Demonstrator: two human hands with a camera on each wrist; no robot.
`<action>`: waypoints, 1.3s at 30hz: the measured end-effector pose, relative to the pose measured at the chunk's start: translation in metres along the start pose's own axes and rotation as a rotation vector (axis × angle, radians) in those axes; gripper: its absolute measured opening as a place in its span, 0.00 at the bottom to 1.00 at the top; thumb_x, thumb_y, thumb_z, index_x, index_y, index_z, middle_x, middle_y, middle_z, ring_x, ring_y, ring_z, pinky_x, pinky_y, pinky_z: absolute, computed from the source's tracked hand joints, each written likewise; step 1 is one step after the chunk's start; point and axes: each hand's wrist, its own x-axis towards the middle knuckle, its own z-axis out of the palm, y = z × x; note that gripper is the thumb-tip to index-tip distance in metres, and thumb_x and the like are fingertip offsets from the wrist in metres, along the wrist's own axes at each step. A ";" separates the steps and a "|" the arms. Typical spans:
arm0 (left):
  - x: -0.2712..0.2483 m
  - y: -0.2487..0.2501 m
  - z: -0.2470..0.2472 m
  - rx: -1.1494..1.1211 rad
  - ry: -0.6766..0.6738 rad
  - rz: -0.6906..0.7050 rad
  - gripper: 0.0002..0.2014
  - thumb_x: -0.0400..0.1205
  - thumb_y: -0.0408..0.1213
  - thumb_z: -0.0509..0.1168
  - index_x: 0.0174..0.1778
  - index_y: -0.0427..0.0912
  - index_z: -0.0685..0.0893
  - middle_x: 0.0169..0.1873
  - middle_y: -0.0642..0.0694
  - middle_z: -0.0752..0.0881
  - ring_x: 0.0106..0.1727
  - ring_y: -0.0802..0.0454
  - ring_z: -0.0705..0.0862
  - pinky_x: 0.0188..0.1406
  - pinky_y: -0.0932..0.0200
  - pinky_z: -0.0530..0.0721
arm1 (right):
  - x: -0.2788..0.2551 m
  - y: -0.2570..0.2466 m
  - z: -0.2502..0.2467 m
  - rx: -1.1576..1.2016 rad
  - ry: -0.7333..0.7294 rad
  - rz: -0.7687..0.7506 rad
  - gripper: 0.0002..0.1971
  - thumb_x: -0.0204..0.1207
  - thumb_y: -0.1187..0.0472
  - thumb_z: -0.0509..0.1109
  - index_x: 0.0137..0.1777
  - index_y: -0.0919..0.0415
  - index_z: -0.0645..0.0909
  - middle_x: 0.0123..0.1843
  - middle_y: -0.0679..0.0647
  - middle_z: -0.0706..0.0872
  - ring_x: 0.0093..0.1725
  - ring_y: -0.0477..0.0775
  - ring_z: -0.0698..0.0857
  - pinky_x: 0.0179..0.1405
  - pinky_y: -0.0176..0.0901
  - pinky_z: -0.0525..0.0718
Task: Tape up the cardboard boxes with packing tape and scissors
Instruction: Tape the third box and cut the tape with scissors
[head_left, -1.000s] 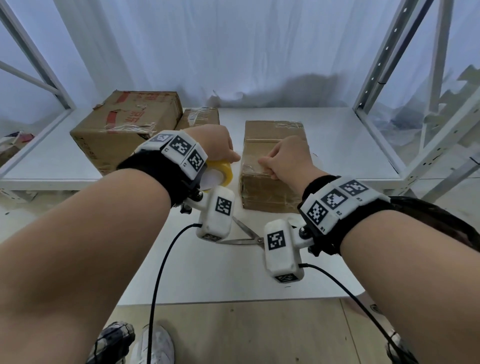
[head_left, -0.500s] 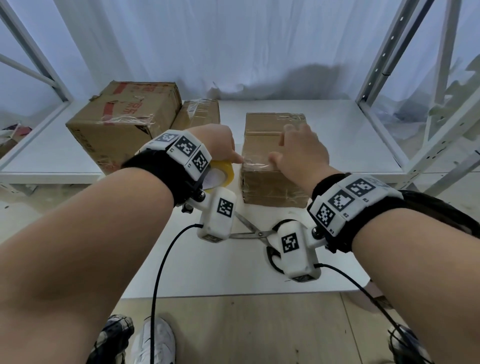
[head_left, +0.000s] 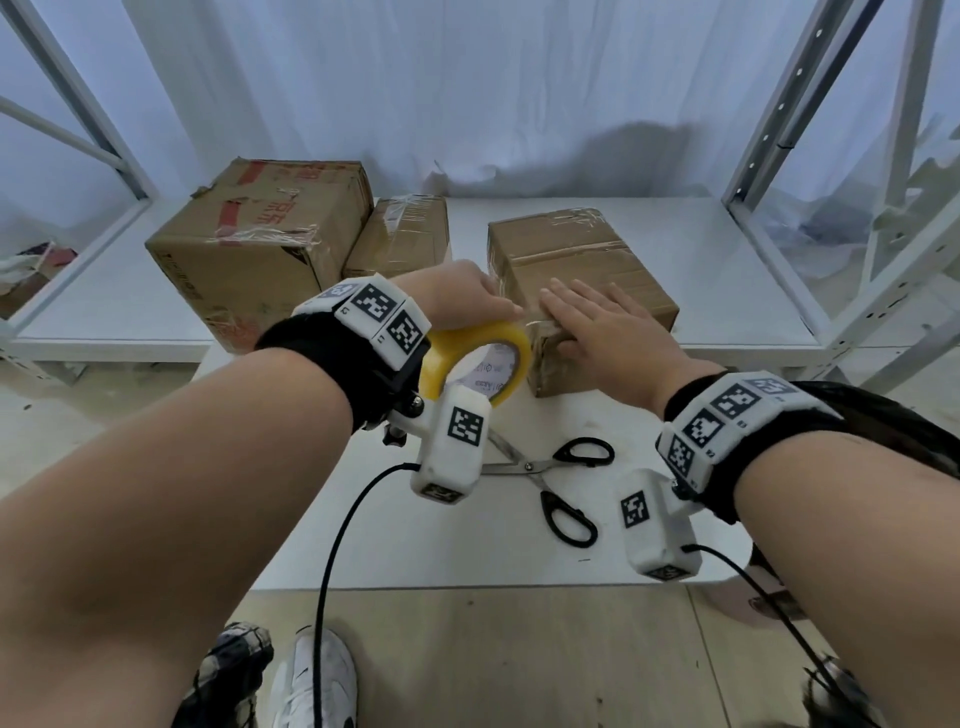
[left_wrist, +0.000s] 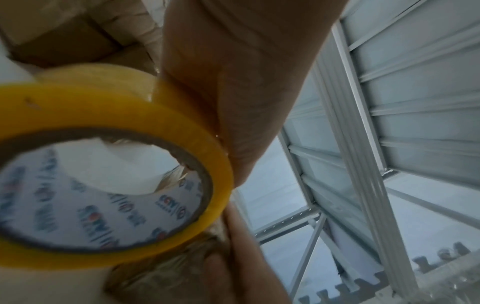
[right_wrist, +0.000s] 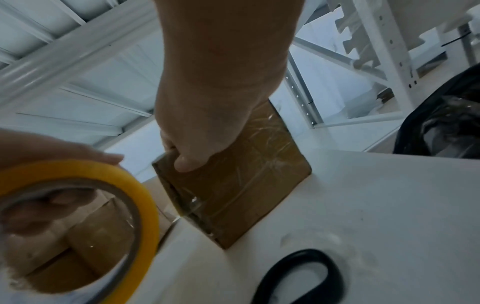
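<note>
Box (head_left: 582, 270) near edge under flat right hand (head_left: 597, 327); left hand (head_left: 457, 296) grips tape roll (head_left: 475, 358).

A white table (head_left: 675, 249) fills mid-frame, bearing three cardboard boxes (head_left: 576, 280) at upper centre and black-handled scissors (head_left: 550, 478) lower centre.
</note>
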 end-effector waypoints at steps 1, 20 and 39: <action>-0.001 -0.001 0.003 -0.023 0.006 -0.009 0.23 0.83 0.56 0.61 0.66 0.43 0.82 0.56 0.45 0.82 0.53 0.49 0.78 0.48 0.57 0.74 | 0.000 -0.002 -0.001 0.023 -0.010 0.005 0.29 0.88 0.47 0.47 0.85 0.47 0.40 0.87 0.47 0.44 0.86 0.47 0.44 0.84 0.53 0.40; -0.014 -0.016 0.009 -0.061 -0.037 -0.051 0.21 0.85 0.54 0.59 0.70 0.48 0.79 0.64 0.46 0.79 0.59 0.48 0.76 0.64 0.51 0.75 | -0.002 -0.014 -0.002 0.015 -0.111 0.082 0.26 0.89 0.50 0.42 0.84 0.39 0.36 0.87 0.45 0.37 0.85 0.53 0.38 0.80 0.69 0.36; -0.027 -0.014 0.021 -0.111 0.231 0.029 0.16 0.83 0.45 0.65 0.59 0.38 0.86 0.56 0.41 0.85 0.57 0.47 0.82 0.53 0.56 0.79 | -0.042 -0.049 -0.002 -0.037 -0.553 -0.041 0.27 0.71 0.41 0.75 0.60 0.60 0.75 0.55 0.55 0.81 0.54 0.60 0.81 0.44 0.46 0.76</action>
